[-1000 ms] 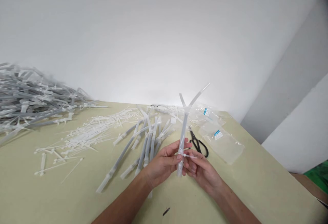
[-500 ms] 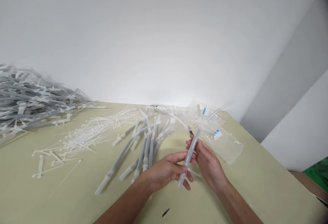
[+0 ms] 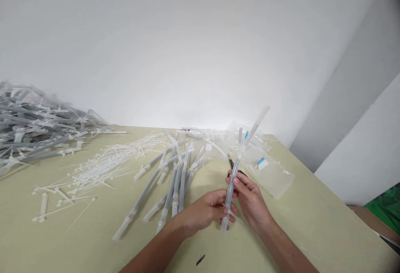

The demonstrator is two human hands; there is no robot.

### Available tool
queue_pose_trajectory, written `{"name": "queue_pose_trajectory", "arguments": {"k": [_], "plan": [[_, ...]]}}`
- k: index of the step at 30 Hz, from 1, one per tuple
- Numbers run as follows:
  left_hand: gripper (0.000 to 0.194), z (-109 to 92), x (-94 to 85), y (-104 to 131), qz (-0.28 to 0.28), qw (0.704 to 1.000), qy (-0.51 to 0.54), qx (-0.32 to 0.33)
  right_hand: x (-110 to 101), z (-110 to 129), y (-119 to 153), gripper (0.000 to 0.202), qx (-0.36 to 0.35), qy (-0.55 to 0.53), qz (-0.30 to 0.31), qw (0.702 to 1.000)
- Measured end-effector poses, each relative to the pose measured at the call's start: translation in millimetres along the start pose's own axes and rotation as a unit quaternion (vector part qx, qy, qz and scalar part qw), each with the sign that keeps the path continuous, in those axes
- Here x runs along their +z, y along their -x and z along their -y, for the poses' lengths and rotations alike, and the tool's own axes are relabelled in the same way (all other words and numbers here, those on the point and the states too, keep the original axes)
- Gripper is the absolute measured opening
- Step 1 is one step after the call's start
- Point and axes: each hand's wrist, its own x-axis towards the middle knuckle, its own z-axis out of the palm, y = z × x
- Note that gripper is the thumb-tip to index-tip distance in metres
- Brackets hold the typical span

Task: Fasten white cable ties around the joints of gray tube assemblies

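Note:
A translucent tube assembly (image 3: pixel 233 183) stands tilted above the table, its top branching in two. Near its lower end, my left hand (image 3: pixel 208 210) is closed round it, with a thin white tie sticking out beside the fingers. Higher up, my right hand (image 3: pixel 250 196) grips the same tube between thumb and fingers. Black-handled scissors (image 3: pixel 231 163) lie just behind the right hand, partly hidden by the tube. To the left of my hands, several similar tubes (image 3: pixel 175 185) lie in a loose bunch.
White cable ties (image 3: pixel 103 164) are spread over the left middle of the table (image 3: pixel 87 248). A large heap of tubes (image 3: pixel 34 123) fills the far left. Clear bags with blue labels (image 3: pixel 270 177) lie at the back right. A small black mark (image 3: pixel 200 260) is near the front.
My right hand has closed its thumb onto the tube, where its fingers were more spread before. The tube's forked top has swung up, and the view has shifted slightly.

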Motion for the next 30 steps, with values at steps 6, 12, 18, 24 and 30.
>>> {"name": "queue_pose_trajectory", "arguments": {"k": [6,12,18,24,30], "plan": [[0.036,-2.7,-1.6,2.3,-0.006,0.998,0.053,0.023,-0.5,-1.3,-1.8,0.031,-0.013,-0.003,-0.016,1.000],[0.029,-1.3,-2.3,1.0,-0.015,0.998,0.056,0.026,0.1,-2.0,-0.5,0.030,0.010,-0.010,-0.009,1.000],[0.029,-1.2,0.2,-2.7,-0.008,1.000,-0.002,0.028,0.2,-3.0,-1.2,0.029,0.018,-0.024,-0.015,0.999],[0.049,6.3,2.8,-2.9,-0.096,0.986,-0.119,0.072,-3.7,3.0,-4.5,0.025,0.007,-0.040,-0.023,0.999],[0.018,0.7,14.2,4.0,-0.160,0.934,-0.290,0.134,-8.9,3.8,-8.7,0.025,-0.003,-0.055,-0.031,0.998]]}}
